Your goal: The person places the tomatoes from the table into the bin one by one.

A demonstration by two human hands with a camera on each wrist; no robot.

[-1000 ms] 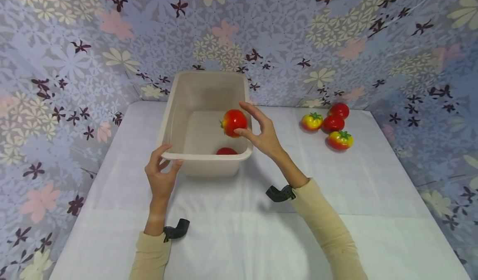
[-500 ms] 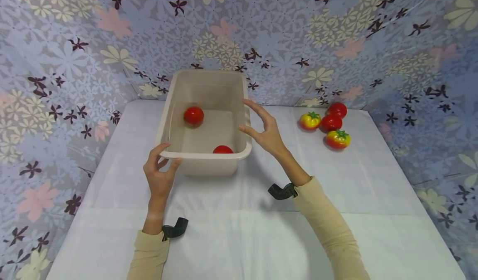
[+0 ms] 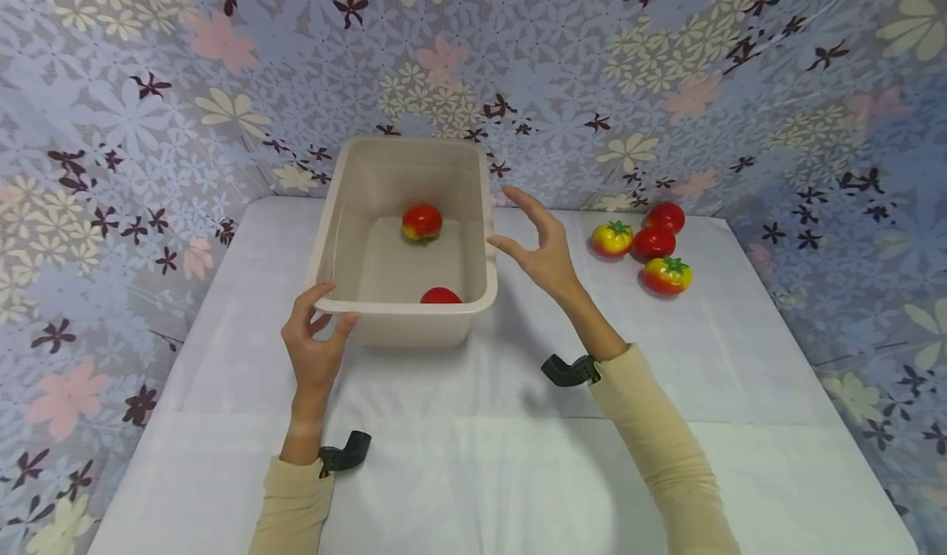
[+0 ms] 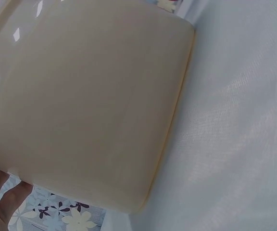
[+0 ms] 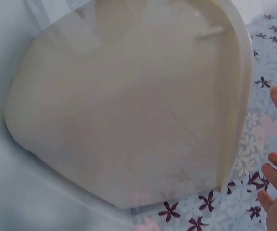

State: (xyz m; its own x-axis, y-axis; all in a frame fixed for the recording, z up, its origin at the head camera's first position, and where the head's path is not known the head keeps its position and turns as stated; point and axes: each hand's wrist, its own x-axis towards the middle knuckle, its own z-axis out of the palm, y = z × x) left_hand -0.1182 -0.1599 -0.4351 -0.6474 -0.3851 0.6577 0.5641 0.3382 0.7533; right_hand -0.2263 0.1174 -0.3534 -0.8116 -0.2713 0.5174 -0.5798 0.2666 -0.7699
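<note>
My left hand [image 3: 318,337] pinches the near left corner of a beige plastic bin [image 3: 403,325] by its rim, thumb outside and fingers over the edge. In the left wrist view its fingers [image 4: 14,197] show at the bin's edge. Inside the bin, a red-and-yellow toy tomato [image 3: 422,221] lies toward the far end. A second toy tomato, red [image 3: 441,296], is partly hidden behind the near wall. My right hand [image 3: 546,251] is held just outside the right rim, thumb and fingers spread apart and holding nothing.
Several toy tomatoes are grouped at the right rear of the table: a yellow-topped one [image 3: 612,239], a red one [image 3: 654,243] and others. White cloth [image 3: 459,473] covers the table. A flower-patterned backdrop [image 3: 562,62] rises behind and at both sides.
My right hand has let the toy tomato go into the bin, where it has rolled left, then back right. The hand has drawn back to the right; my left hand keeps its grip.
</note>
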